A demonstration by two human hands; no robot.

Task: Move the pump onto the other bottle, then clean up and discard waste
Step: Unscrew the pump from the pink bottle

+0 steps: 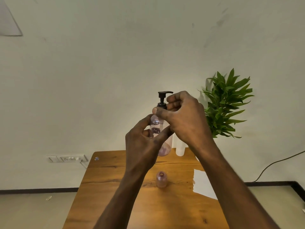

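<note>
I hold a clear pinkish bottle [157, 125] up above the table, with a little purple liquid inside. My left hand [143, 142] wraps around its body. A black pump [163, 98] sits on its neck, and my right hand [183, 116] grips the pump's collar with thumb and fingers. A smaller pink bottle [161, 179] stands open, with no cap, on the wooden table [107, 187] below my hands.
A white paper sheet [203, 184] lies on the table's right side. A white cylinder [180, 148] and a green potted plant [226, 103] stand at the far right edge, a small wrapper [97, 158] at the far left corner. A wall socket [67, 158] is left.
</note>
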